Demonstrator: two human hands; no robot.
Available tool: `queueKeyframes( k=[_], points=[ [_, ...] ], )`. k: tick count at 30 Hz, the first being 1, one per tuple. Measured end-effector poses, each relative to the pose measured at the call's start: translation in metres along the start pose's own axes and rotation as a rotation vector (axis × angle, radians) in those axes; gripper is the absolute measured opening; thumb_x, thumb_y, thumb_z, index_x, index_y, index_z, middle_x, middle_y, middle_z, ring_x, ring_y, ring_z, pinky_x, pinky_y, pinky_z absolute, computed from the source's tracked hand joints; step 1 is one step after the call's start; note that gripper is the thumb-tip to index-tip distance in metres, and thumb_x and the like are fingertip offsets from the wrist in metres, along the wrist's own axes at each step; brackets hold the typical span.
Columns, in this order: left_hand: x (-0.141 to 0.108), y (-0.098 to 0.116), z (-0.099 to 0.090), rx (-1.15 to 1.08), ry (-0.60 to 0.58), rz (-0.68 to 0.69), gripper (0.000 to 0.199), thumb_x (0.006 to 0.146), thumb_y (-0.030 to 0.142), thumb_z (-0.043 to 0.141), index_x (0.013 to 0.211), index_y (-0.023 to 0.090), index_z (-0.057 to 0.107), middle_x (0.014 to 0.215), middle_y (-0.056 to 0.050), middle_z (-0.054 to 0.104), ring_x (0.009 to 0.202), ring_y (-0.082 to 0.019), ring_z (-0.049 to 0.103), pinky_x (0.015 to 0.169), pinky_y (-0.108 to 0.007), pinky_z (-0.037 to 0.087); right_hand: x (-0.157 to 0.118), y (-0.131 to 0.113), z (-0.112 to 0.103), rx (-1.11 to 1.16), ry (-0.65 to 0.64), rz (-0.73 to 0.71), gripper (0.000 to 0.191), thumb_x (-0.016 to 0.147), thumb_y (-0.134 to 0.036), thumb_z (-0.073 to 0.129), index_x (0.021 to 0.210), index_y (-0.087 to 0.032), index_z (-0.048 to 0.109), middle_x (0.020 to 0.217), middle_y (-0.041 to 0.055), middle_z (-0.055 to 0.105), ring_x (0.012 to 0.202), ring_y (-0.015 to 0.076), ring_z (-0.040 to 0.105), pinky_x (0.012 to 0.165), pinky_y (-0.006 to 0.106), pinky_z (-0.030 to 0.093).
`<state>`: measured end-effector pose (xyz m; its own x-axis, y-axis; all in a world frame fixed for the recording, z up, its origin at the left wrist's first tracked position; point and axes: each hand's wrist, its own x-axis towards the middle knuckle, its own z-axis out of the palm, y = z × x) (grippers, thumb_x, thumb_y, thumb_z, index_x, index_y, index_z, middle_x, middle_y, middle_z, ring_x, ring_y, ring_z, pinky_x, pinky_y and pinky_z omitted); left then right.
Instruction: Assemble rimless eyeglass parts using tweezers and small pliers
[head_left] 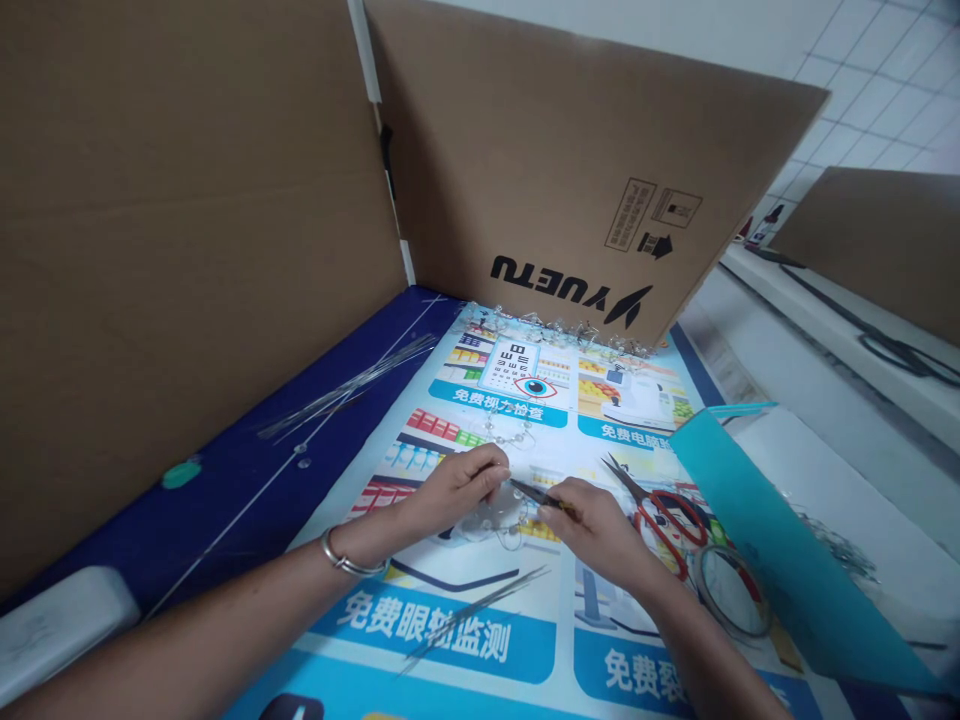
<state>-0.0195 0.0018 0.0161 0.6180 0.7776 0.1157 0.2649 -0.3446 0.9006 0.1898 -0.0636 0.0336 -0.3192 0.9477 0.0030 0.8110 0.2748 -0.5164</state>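
The person's left hand [457, 490] and right hand [592, 525] work close together, nearly meeting, low over a glossy blue-and-white printed poster mat [480, 640]. The right hand pinches slim dark tweezers [538, 494], their tips pointing toward the left hand; whether the curled left hand grips anything cannot be told. A loose strand of transparent beads [487, 527] lies beneath and between the hands, and a looped strand of similar beads [510, 430] sits just beyond them. A silver bangle [349, 555] circles the left wrist. Right of the right hand lie red-handled steel scissors [664, 525] and a round roll of transparent tape [731, 590], with a stiff teal plastic sheet [787, 550] leaning further right. Thin metal rods [469, 610] lie nearer the person, below the hands, and a bundle of similar rods [349, 385] rests on a navy mat [247, 480] to the left. Tall brown corrugated cardboard panels [187, 250] rise beyond and left of the hands, walling off the far side.
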Motion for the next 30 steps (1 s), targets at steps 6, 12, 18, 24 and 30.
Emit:
queueKeyframes(
  k=[6, 12, 18, 24, 30],
  points=[
    [-0.0009, -0.0011, -0.0009, 0.071, -0.01, 0.035, 0.028, 0.087, 0.036, 0.035, 0.074, 0.015, 0.049, 0.061, 0.003, 0.052, 0.056, -0.008, 0.046, 0.055, -0.019, 0.035, -0.0001, -0.0016, -0.0001, -0.039, 0.021, 0.001, 0.021, 0.085, -0.035, 0.043, 0.074, -0.02, 0.052, 0.072, 0.0005, 0.05, 0.068, 0.0125, 0.046, 0.059, 0.023, 0.032],
    [-0.0006, -0.0008, -0.0014, 0.093, -0.023, 0.054, 0.028, 0.087, 0.035, 0.036, 0.074, 0.016, 0.05, 0.061, 0.003, 0.052, 0.056, -0.008, 0.047, 0.056, -0.018, 0.035, -0.0012, -0.0038, -0.0009, -0.023, 0.006, -0.014, 0.02, 0.085, -0.034, 0.043, 0.075, -0.02, 0.053, 0.072, 0.0003, 0.05, 0.068, 0.0123, 0.046, 0.06, 0.023, 0.032],
    [-0.0005, -0.0008, -0.0013, 0.128, -0.036, 0.07, 0.025, 0.087, 0.032, 0.037, 0.074, 0.016, 0.051, 0.062, 0.003, 0.052, 0.057, -0.007, 0.047, 0.056, -0.018, 0.035, -0.0002, -0.0038, -0.0004, -0.013, 0.017, -0.016, 0.017, 0.085, -0.033, 0.044, 0.079, -0.021, 0.054, 0.076, 0.0005, 0.053, 0.073, 0.013, 0.048, 0.063, 0.023, 0.033],
    [-0.0005, -0.0033, -0.0023, 0.137, -0.05, 0.098, 0.025, 0.087, 0.03, 0.037, 0.071, 0.016, 0.051, 0.063, 0.003, 0.051, 0.058, -0.007, 0.047, 0.058, -0.018, 0.035, -0.001, -0.0045, -0.0003, -0.008, 0.009, -0.026, 0.019, 0.085, -0.033, 0.043, 0.077, -0.021, 0.054, 0.075, 0.0002, 0.053, 0.072, 0.0128, 0.048, 0.063, 0.023, 0.033],
    [-0.0001, -0.0024, -0.0034, 0.118, -0.071, 0.113, 0.026, 0.087, 0.029, 0.037, 0.07, 0.015, 0.051, 0.063, 0.003, 0.051, 0.058, -0.007, 0.046, 0.058, -0.018, 0.035, -0.001, -0.0067, -0.0012, 0.005, -0.013, -0.026, 0.02, 0.086, -0.033, 0.042, 0.074, -0.02, 0.051, 0.072, -0.0006, 0.053, 0.068, 0.0117, 0.048, 0.061, 0.022, 0.032]
  ],
)
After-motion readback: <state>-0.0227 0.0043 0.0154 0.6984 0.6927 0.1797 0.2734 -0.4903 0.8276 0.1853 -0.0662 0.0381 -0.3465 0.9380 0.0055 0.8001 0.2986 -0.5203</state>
